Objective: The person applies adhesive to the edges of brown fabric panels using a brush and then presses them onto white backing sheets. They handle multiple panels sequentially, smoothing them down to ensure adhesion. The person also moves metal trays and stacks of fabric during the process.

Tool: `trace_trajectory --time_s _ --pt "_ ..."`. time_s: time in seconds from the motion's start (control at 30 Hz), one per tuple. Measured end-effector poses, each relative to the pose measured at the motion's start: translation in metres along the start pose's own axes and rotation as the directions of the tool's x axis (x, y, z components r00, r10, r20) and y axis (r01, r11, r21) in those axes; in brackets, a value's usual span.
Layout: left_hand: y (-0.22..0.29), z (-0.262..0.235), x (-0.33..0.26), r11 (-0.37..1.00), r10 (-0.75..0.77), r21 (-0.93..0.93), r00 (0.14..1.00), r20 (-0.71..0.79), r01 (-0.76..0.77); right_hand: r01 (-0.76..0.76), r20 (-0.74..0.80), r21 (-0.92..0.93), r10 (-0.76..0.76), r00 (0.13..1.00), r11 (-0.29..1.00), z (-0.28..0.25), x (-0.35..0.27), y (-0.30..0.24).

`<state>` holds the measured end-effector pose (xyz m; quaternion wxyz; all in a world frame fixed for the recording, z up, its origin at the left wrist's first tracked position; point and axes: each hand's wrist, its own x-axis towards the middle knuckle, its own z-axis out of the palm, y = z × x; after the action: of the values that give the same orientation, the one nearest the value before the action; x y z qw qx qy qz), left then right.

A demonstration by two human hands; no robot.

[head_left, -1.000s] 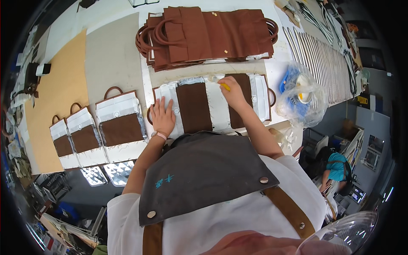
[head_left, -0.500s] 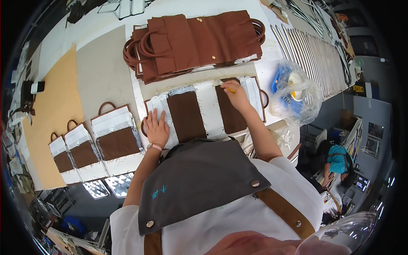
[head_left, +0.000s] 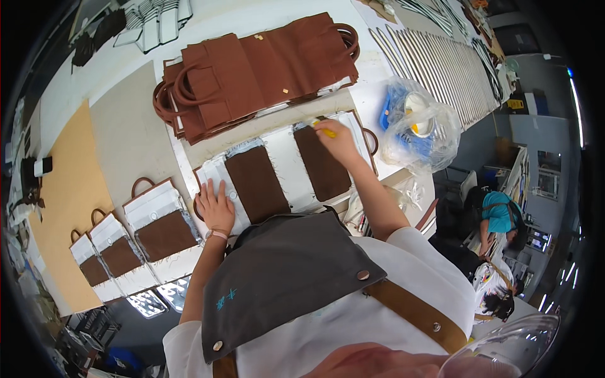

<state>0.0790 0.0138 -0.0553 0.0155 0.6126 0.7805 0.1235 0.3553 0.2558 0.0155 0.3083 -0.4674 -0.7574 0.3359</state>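
Observation:
A flat bag panel (head_left: 285, 154) lies before me, with white backing, two dark brown fabric pieces and reddish-brown handles at its ends. My left hand (head_left: 215, 206) rests on the white backing near its left end, fingers spread and holding nothing. In my right hand (head_left: 340, 146) is a small brush (head_left: 325, 131) with a yellow handle, gripped between the fingers. Its pale tip is at the upper edge of the right-hand brown fabric piece (head_left: 320, 165). Whitish-blue smears run along the upper edges of both brown pieces.
Beyond the panel sits a stack of reddish-brown bag pieces (head_left: 265, 66). Similar panels (head_left: 167, 234) overlap at the left. A clear plastic bag (head_left: 441, 148) surrounds a blue container and white tub at right, near rows of long strips (head_left: 435, 69). Another person (head_left: 501, 211) works farther right.
The brush and my right hand have moved leftward along the upper edge of the right brown piece, where a whitish-blue smear now shows. My left hand stays flat on the panel. The view has shifted.

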Motion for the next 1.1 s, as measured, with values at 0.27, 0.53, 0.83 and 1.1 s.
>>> trace_trajectory --time_s 0.27,0.53,0.83,1.1 --pt "0.002 0.001 -0.001 1.0 -0.005 0.029 1.0 0.021 0.004 -0.247 -0.097 -0.001 0.246 0.964 0.969 -0.037 0.007 0.042" --pt "0.004 0.001 0.0 0.999 0.02 0.05 1.0 0.013 -0.02 -0.272 -0.151 0.068 0.28 0.948 0.96 -0.041 0.002 0.054" --pt "0.006 0.001 0.001 0.998 0.011 0.065 0.999 0.044 -0.014 -0.265 -0.112 0.019 0.266 0.958 0.964 -0.07 0.009 0.079" --pt "0.004 0.002 0.0 0.998 0.024 0.06 0.999 0.04 -0.026 -0.276 -0.081 0.03 0.278 0.957 0.961 -0.087 0.013 0.071"
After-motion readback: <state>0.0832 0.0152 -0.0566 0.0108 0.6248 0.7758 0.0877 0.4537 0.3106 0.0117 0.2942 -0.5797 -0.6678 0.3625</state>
